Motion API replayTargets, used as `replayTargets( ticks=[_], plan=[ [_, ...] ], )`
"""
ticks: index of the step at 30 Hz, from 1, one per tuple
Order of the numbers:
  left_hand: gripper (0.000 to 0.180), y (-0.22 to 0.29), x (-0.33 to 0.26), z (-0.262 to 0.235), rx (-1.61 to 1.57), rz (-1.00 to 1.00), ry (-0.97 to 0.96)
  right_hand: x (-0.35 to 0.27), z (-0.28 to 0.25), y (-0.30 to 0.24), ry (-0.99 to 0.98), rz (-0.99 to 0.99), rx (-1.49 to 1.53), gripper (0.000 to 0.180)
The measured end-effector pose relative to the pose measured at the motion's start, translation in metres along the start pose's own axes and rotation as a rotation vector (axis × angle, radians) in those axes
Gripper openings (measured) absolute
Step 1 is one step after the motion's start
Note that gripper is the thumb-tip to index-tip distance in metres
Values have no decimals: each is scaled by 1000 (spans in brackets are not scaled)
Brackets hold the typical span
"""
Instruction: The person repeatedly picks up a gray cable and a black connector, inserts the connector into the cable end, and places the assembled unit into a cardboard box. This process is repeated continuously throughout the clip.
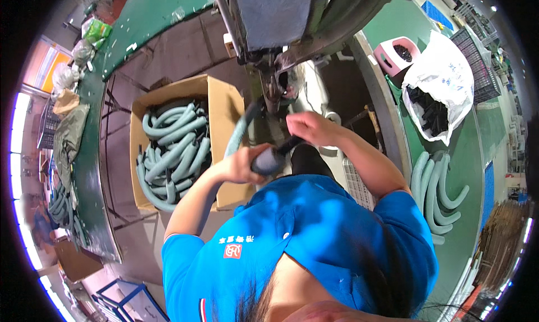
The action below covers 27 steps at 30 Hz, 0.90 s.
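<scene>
My left hand is wrapped round a curved grey-green foam-covered tube, close in front of my body. One dark end of the tube rises toward the machine head, and its thick other end faces right. From that thick end a black piece sticks out. My right hand is closed on the black piece's far end, the fingertips partly hidden. Just beyond my hands stands a metal machine, its narrow lower head apart from my right hand. Left of me, a cardboard box holds several similar tubes.
On the green table at right lie several curved tubes, a white sack of black pieces and a pink container with small dark parts. Another green table stands at left, with bags and more tubes.
</scene>
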<state>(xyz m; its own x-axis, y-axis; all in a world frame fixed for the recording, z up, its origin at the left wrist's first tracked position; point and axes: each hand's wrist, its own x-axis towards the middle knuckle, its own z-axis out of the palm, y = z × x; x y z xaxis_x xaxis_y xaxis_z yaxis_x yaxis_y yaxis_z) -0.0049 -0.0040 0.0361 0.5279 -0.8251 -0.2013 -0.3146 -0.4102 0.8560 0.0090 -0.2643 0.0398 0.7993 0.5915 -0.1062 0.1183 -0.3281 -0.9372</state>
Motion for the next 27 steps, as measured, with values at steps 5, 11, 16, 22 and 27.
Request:
replayTargets(
  ticks=[5, 11, 16, 22, 27],
  plan=[
    [66, 47, -30, 25, -11, -30, -57, -55, 26, -46, -14, -118, -8, 22],
    [55, 38, -39, 50, -106, 42, 0, -63, 36, -42, -132, -44, 13, 20],
    [52, 42, -26, 56, -215, -150, -120, -67, 52, -14, -53, -13, 147, 22],
    [56, 43, -27, 43, -60, -283, 13, -77, 64, 12, 342, 124, 114, 31],
    [44, 58, -67, -8, 229, -473, 269, -143, 27, 62, 674, 526, -58, 30]
  ],
)
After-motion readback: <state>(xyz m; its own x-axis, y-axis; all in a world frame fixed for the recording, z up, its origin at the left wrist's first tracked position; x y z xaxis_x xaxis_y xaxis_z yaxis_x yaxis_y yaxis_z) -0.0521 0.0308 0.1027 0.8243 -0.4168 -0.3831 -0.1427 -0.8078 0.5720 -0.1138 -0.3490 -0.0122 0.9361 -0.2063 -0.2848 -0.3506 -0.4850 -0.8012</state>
